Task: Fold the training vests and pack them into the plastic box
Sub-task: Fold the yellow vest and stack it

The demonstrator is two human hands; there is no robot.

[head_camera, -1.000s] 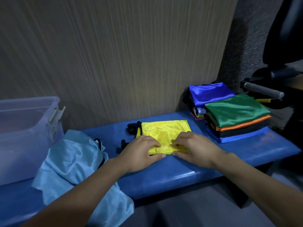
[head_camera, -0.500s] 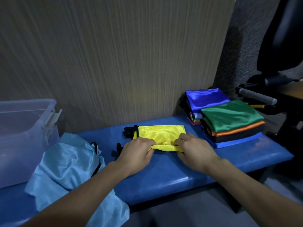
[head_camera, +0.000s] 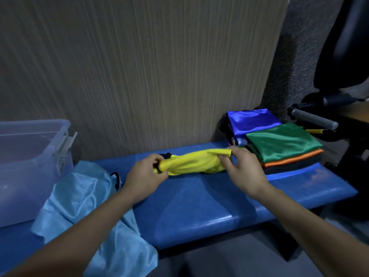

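Observation:
A folded yellow vest (head_camera: pixel 191 161) with black trim hangs just above the blue bench (head_camera: pixel 209 204), stretched between my two hands. My left hand (head_camera: pixel 145 174) grips its left end, and my right hand (head_camera: pixel 243 168) pinches its right end. A light blue vest (head_camera: pixel 83 202) lies loose and unfolded on the bench at the left, partly draped over the front edge. The clear plastic box (head_camera: pixel 30 162) stands at the far left of the bench. Two stacks of folded vests sit at the right, topped by a green vest (head_camera: pixel 283 142) and a royal blue vest (head_camera: pixel 251 120).
A wood-grain panel (head_camera: pixel 139 66) rises directly behind the bench. A black machine with a grey padded bar (head_camera: pixel 313 117) stands at the right, close to the stacks.
The yellow vest lay flat on the bench under both hands. Both hands have since gripped its ends, lifted it and pulled it out sideways; my right hand moved right toward the stacks.

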